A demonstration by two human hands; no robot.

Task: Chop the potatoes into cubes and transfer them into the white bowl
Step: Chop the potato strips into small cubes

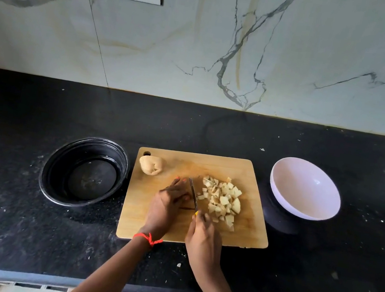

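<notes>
Right hand [203, 239] round knife [193, 193] beside potato cubes [221, 200], left hand [168, 203] flat on cutting board [233, 170]

single head-worn view, looking forward and steeply down from close above the counter [40, 107], facing the marble wall [304, 50].

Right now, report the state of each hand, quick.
Left hand: fingertips on the cutting board beside the knife; whether it holds anything cannot be told.
Right hand: grips the knife handle.
</notes>
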